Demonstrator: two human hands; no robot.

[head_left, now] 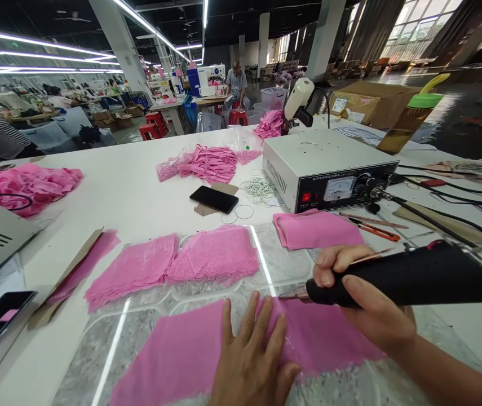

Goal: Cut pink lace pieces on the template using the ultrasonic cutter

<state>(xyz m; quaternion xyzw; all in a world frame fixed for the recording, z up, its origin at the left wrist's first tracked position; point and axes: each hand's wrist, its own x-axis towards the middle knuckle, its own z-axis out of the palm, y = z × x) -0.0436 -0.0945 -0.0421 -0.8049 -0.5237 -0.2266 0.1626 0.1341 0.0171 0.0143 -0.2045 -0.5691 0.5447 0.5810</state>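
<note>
My left hand (251, 352) lies with fingers spread flat on a pink fabric piece (173, 355), pressing it against a clear, marbled sheet (135, 332). In my right hand (380, 321) is an ultrasonic cutter (427, 276), a thick black corded handpiece with a thin metal tip. The tip touches or nearly touches the fabric's upper edge, just right of my left fingertips. More pink cloth extends beneath the tool. Behind my left hand are two stacks of pink lace-edged pieces (215, 254). A folded pink cloth (314, 228) lies beyond the tip.
A grey generator box (329, 163) with a dial stands at the back right, its cable running to the tool. Close by lie an orange-handled cutter (376, 230), a phone (214, 199) and pink straps (209, 163). A bottle (410, 124) stands behind. Another person (236, 84) sits farther off.
</note>
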